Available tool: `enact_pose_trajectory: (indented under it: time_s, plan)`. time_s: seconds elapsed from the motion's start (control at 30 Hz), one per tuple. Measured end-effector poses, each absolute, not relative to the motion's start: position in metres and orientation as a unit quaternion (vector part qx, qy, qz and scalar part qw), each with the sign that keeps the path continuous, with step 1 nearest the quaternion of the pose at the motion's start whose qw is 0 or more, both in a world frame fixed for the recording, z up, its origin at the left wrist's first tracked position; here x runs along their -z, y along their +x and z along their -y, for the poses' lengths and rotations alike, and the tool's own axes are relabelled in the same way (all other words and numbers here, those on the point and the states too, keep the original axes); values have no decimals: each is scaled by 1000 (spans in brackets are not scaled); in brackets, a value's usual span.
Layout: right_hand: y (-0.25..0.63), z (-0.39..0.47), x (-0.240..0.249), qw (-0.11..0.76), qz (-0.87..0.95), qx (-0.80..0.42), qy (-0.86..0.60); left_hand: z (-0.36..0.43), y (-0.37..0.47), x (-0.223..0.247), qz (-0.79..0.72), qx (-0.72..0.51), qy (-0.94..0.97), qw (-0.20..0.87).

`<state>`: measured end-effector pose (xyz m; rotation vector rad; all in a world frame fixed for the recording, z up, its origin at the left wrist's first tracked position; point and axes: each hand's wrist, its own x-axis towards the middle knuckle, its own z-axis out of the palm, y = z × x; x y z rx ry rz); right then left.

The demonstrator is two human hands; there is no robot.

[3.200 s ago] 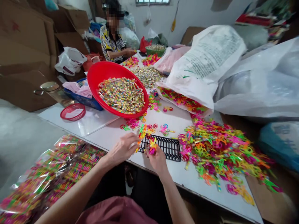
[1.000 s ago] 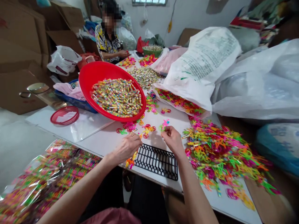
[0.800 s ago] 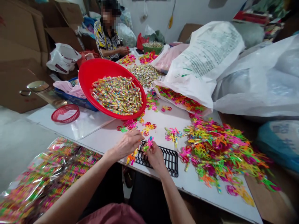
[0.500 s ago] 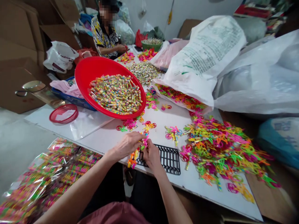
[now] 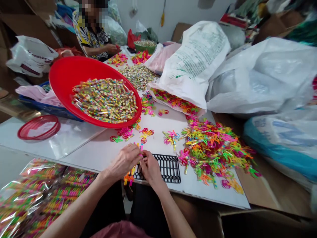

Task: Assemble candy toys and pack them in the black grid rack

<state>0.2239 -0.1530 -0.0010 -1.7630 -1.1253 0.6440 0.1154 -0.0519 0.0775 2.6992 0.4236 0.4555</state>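
meeting fingertip to fingertip — both hands low, palms down

The black plastic rack lies flat near the desk's front edge, an open oblong grid with small rings along its long sides, its left end partly hidden by the hands. At nine o'clock on it, orange and yellow pieces hang over that edge. Toward its ten o'clock, a small pink-and-blue piece stands roughly upright at the right hand's fingertips.
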Motion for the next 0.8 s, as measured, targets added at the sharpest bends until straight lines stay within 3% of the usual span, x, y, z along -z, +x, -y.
enact_pose_trajectory:
  time_s: [0.13,0.27,0.37,0.5,0.57,0.8]
  plan:
    - [212,158,-7,562,360,-359,-653,53,119,-78,-164,-178,956,167]
    - [203,155,-13,560,352,-337,-670,51,119,-75,-132,-227,950,168]
    - [236,157,-23,476,446,-265,-710,46,114,-69,-94,-271,944,164]
    - [317,160,-53,204,421,-40,-883,40,108,-53,-59,-303,943,126]
    - [348,153,-63,126,383,-8,-915,37,107,-46,-47,-308,944,106]
    - [359,141,-53,113,372,-25,-921,23,127,-51,-62,-273,953,116]
